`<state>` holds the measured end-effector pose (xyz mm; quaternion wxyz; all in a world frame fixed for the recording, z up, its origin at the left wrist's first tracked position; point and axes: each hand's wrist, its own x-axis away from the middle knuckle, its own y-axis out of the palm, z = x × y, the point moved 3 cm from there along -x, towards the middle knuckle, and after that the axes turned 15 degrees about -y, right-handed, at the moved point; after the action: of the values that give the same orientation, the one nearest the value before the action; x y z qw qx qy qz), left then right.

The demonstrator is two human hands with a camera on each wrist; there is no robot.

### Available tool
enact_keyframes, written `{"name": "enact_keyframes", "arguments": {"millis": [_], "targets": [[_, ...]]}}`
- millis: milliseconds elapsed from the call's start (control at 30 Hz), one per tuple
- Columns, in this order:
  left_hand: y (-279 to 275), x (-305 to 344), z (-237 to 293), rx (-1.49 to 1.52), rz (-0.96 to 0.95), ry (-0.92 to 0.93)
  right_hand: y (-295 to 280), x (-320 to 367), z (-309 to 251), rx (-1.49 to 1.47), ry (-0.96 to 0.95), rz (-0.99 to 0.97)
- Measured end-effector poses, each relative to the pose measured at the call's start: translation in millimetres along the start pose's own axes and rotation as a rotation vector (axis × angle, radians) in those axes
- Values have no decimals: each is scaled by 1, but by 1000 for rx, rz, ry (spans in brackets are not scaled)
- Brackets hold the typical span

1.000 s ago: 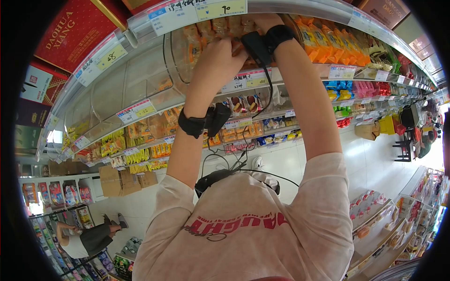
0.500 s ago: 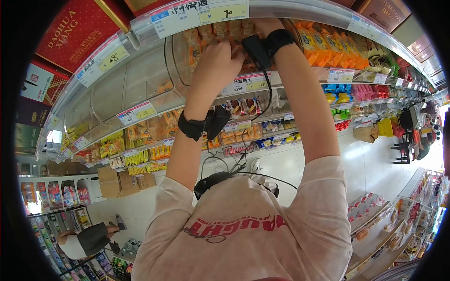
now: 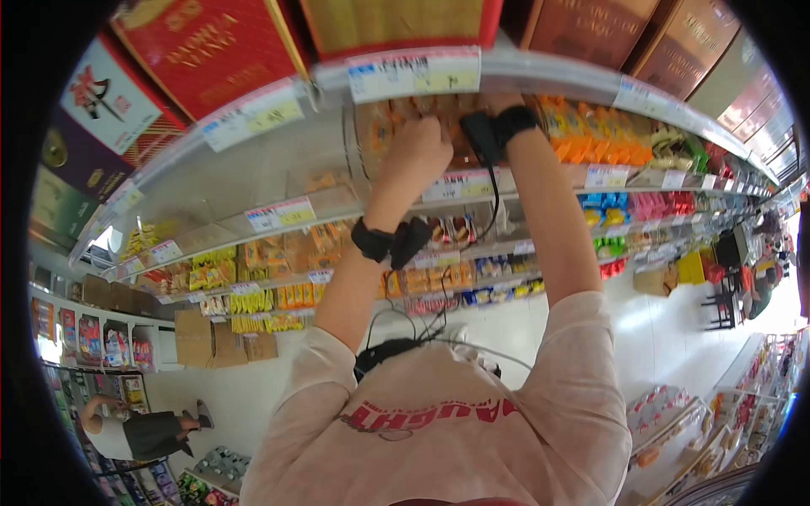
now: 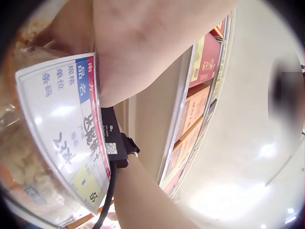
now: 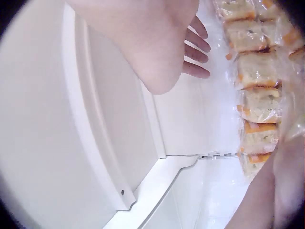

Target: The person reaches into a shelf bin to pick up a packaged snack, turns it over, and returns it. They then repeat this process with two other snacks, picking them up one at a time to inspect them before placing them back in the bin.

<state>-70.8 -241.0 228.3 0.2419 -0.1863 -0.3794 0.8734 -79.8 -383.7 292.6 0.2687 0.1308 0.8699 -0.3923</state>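
My left hand (image 3: pixel 422 148) reaches over the front of a clear shelf bin that holds wrapped pastries (image 3: pixel 381 133). In the left wrist view, the back of that hand (image 4: pixel 143 43) sits behind a price tag (image 4: pixel 62 119), its fingers largely hidden. Deeper in the bin, under the upper shelf, is my right hand (image 3: pixel 506 99). The right wrist view shows this hand (image 5: pixel 152 40) with its fingers (image 5: pixel 196 53) extended and apart, beside a row of cakes in clear wrappers (image 5: pixel 257 69). Part of the left hand (image 5: pixel 290 176) appears at the lower right there, close to the wrappers.
Above the bin, an upper shelf edge carries price tags (image 3: pixel 413 74) and large boxes (image 3: pixel 211 51). Orange packets (image 3: pixel 591 131) fill the neighbouring bin. Lower shelves hold more packets (image 3: pixel 211 270). A cable (image 3: pixel 494 202) hangs from the right wrist. Another person (image 3: pixel 143 430) stands at the left.
The head view has tilted up, so the shelf and both hands appear lower and more of the boxes above shows. Both hands stay at the same bin.
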Motion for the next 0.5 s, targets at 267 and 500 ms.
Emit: {"name": "enact_keyframes", "arguments": {"millis": [267, 500], "targets": [[-2, -16, -21, 363, 169, 61, -11, 1, -3, 73, -133, 36], [-7, -13, -20, 559, 157, 39, -24, 27, 1, 55, -87, 8]]}}
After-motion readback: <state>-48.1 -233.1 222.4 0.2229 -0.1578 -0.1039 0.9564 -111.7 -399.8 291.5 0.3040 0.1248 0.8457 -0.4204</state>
